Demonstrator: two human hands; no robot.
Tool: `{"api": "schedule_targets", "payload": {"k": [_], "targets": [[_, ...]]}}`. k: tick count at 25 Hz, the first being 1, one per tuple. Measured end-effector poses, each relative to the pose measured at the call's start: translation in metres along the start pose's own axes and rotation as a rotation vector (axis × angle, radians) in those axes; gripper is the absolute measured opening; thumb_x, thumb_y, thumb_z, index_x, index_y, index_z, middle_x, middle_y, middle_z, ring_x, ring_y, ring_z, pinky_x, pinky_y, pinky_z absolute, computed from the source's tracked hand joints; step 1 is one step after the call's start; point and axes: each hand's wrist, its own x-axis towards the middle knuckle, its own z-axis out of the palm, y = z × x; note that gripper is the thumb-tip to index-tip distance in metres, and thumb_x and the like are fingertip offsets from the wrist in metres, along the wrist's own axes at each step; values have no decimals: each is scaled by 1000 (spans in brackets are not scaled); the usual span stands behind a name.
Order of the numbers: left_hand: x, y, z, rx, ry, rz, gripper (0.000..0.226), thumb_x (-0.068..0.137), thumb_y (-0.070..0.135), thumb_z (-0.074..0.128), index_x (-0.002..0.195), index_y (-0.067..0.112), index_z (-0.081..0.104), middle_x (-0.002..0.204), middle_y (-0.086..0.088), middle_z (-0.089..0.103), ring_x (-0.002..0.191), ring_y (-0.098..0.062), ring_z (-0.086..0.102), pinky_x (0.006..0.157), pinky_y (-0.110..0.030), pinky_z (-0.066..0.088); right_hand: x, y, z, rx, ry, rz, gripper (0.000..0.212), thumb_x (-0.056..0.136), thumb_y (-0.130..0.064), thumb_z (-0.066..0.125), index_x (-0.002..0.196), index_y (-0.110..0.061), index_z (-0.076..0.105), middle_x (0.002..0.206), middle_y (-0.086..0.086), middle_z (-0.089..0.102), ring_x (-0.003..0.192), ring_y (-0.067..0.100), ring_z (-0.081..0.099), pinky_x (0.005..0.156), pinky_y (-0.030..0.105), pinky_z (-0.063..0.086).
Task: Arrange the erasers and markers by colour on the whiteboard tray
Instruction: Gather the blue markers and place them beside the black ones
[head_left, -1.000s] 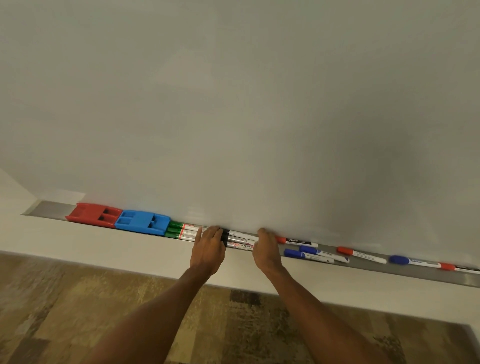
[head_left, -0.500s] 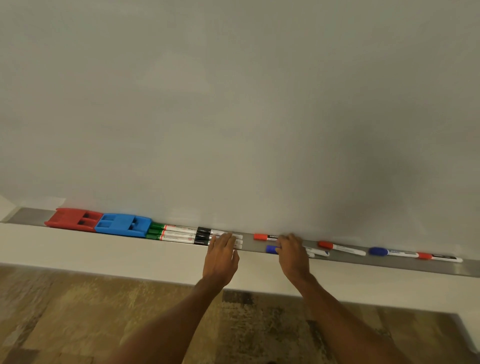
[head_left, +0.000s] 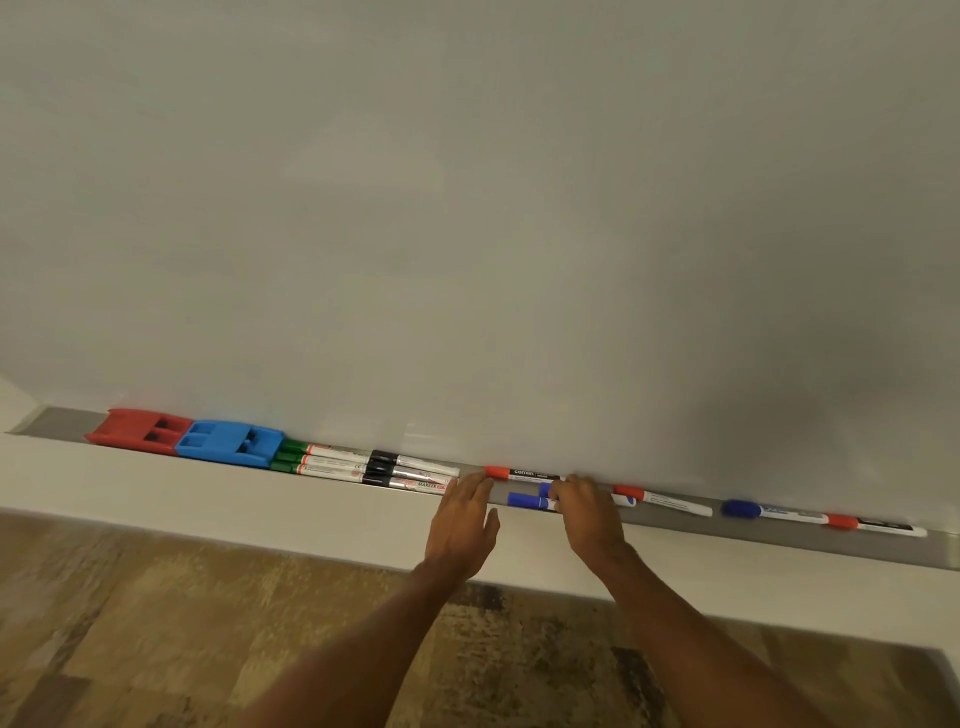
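Observation:
On the grey whiteboard tray (head_left: 779, 538), a red eraser (head_left: 137, 427) and a blue eraser (head_left: 228, 441) sit at the far left. Three green-capped markers (head_left: 322, 460) and then three black-capped markers (head_left: 410, 470) lie stacked beside them. My left hand (head_left: 462, 519) hovers just right of the black markers, fingers apart and holding nothing. A red-capped marker (head_left: 519, 473) lies against the board between my hands. My right hand (head_left: 587, 514) curls its fingers over the barrels of two blue-capped markers (head_left: 527, 500), whose caps stick out to the left.
Further right on the tray lie a red-capped marker (head_left: 660, 500), a blue-capped marker (head_left: 769, 511) and another red-capped marker (head_left: 878, 525). The whiteboard (head_left: 467, 208) fills the view above. A white ledge (head_left: 208, 499) and a patterned floor are below.
Both hands have moved right along the tray. My left hand has come off the black markers, and my right hand has settled on the blue markers.

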Motion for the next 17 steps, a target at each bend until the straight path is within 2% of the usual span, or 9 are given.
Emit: {"api": "schedule_targets", "payload": {"k": [3, 6, 10, 13, 17], "targets": [[0, 10, 3, -117, -45, -87, 47, 98, 30, 46, 143, 21, 37, 151, 1, 39, 141, -19, 33, 115, -31, 24, 4, 4, 0, 9, -33, -20, 15, 91, -16, 60, 105, -13, 61, 101, 9, 67, 91, 22, 65, 81, 31, 53], [2, 19, 5, -230, -41, -120, 45, 97, 26, 49, 141, 21, 40, 145, 0, 47, 131, -18, 45, 110, -32, 35, 10, 11, 0, 100, -84, -44, 13, 90, -18, 61, 101, -11, 64, 99, 10, 70, 90, 23, 66, 81, 31, 54], [5, 29, 4, -439, 31, -216, 38, 94, 20, 56, 131, 21, 49, 131, -1, 58, 118, -16, 53, 99, -23, 40, 13, 19, -1, 292, -116, -35, 16, 89, -16, 64, 102, -8, 67, 102, 13, 69, 94, 23, 66, 86, 31, 54], [8, 36, 0, -714, 141, -352, 32, 88, 14, 65, 118, 19, 57, 120, 1, 63, 112, -18, 58, 93, -24, 43, 10, 22, -2, 348, -77, -39, 16, 88, -15, 64, 103, -9, 66, 105, 13, 67, 95, 21, 64, 83, 28, 52], [12, 55, -1, -1225, 242, -623, 33, 85, 10, 69, 116, 7, 57, 110, -6, 66, 100, -17, 61, 88, -24, 49, 6, 16, -9, 657, 23, -33, 14, 89, -9, 61, 101, -4, 67, 104, 15, 67, 94, 22, 62, 76, 22, 47]]}}
